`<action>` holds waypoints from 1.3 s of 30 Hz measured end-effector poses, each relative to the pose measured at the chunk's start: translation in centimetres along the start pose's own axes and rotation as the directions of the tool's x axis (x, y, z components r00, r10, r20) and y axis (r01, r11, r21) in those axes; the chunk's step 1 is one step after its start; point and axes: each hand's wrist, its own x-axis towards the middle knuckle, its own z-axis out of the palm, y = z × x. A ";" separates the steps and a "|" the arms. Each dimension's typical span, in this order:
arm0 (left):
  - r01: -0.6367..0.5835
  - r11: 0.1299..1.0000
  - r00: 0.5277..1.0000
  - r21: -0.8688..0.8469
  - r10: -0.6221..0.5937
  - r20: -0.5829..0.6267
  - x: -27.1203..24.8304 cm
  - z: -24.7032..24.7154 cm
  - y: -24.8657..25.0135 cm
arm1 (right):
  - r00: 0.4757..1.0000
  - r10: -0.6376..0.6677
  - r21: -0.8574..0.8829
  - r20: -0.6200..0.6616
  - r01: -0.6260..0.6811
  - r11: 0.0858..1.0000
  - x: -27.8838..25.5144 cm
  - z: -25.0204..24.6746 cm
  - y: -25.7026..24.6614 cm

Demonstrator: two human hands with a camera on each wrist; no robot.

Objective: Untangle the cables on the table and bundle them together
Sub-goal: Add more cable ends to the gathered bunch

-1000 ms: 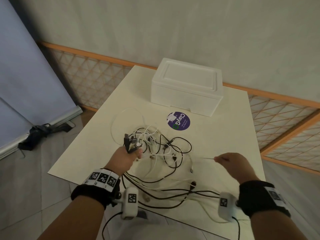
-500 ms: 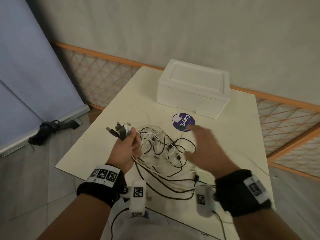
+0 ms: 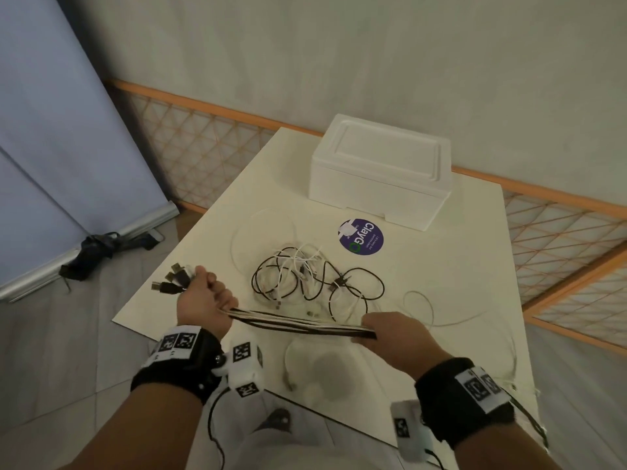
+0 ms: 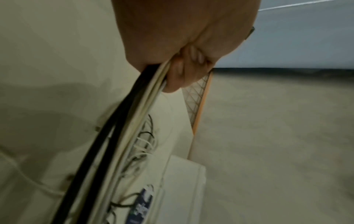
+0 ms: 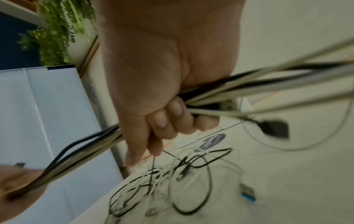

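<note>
Head view shows the left hand fisted around the gathered cables just behind their plugs, which fan out past the knuckles, while the right hand is curled round the same black and white strands further along, so a taut span runs between the 2 fists above the near part of the table. Beyond that span the loose ends lie on the table in a tangle of loops, near a purple sticker and in front of a white foam box. Both wrist views confirm fingers wrapped tight on the strands (the right one blurred, fingertips pressed into the palm). The step in hand looks like combing the strands straight. To do it well, I would keep the left fist firm as the anchor, loosen the right just enough to slide, and draw it slowly toward the tangle, stopping wherever a loop snags rather than pulling a knot tight.
</note>
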 end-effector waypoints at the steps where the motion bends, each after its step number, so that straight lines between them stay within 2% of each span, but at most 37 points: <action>1: 0.010 1.000 1.000 0.005 -0.010 -0.025 0.3 -0.4 -0.4 | 0.999 0.018 -0.039 -0.031 -0.019 0.999 -0.6 0.1 0.9; 6: 0.036 0.999 0.992 0.005 -0.035 -0.122 1.9 -1.9 0.3 | 0.958 0.272 -0.148 -0.089 -0.283 0.948 -3.8 0.4 6.4; 10: 0.082 0.996 0.995 0.045 -0.079 -0.054 1.6 -2.0 -1.2 | 0.919 0.389 -0.138 -0.061 -0.394 0.909 -5.0 1.2 8.9; 13: 0.145 0.986 0.989 0.083 -0.145 0.000 0.9 -1.4 -2.7 | 0.912 0.391 -0.096 0.120 -0.382 0.919 -5.5 1.5 9.5; 16: 0.235 0.965 0.970 0.119 -0.240 0.034 0.6 -0.9 -3.2 | 0.841 0.383 -0.034 0.383 -0.401 0.915 -5.5 0.9 9.3; 17: 0.252 0.957 0.964 0.144 -0.261 0.044 0.6 -0.8 -3.2 | 0.842 0.373 -0.016 0.390 -0.399 0.917 -5.2 0.2 8.9; 18: 0.263 0.949 0.960 0.172 -0.276 0.052 0.6 -0.7 -3.3 | 0.872 0.350 -0.003 0.344 -0.371 0.928 -4.6 -0.6 8.4; 20: 0.279 0.936 0.953 0.212 -0.297 0.056 0.6 -0.6 -3.4 | 0.958 0.253 0.065 0.134 -0.263 0.963 -3.2 -2.2 6.7; 22: 0.299 0.927 0.947 0.225 -0.317 0.045 0.4 -0.3 -3.5 | 0.990 0.132 0.242 -0.058 -0.114 0.964 -1.3 -3.7 3.9; 23: 0.311 0.923 0.945 0.228 -0.327 0.035 0.4 -0.2 -3.6 | 0.993 0.065 0.358 -0.099 -0.026 0.933 -0.2 -4.3 2.2; 25: 0.334 0.911 0.935 0.243 -0.353 0.036 0.2 0.0 -3.6 | 0.997 -0.062 0.547 -0.039 0.073 0.834 2.1 -4.6 -1.5; 26: 0.344 0.902 0.929 0.260 -0.367 0.043 0.1 0.1 -3.6 | 0.993 -0.118 0.569 0.028 0.081 0.819 3.4 -4.0 -3.0; 27: 0.351 0.892 0.924 0.285 -0.379 0.047 0.0 0.1 -3.7 | 0.983 -0.157 0.513 0.100 0.084 0.854 4.8 -3.0 -4.3; 29: 0.360 0.866 0.914 0.346 -0.401 0.054 -0.1 0.2 -3.8 | 0.956 -0.185 0.213 0.227 0.136 0.967 7.4 -0.1 -6.0; 31: 0.362 0.839 0.904 0.406 -0.423 0.069 -0.1 0.2 -3.9 | 0.935 -0.178 0.014 0.306 0.183 0.983 8.7 2.6 -6.7; 34: 0.373 0.822 0.886 0.431 -0.453 0.098 0.5 0.2 -3.3 | 0.961 -0.148 -0.046 0.234 0.163 0.985 10.0 4.4 -6.4; 39: 0.400 0.817 0.869 0.415 -0.482 0.113 1.5 0.4 -2.1 | 0.997 0.003 -0.065 0.083 0.003 0.998 13.0 3.8 -4.8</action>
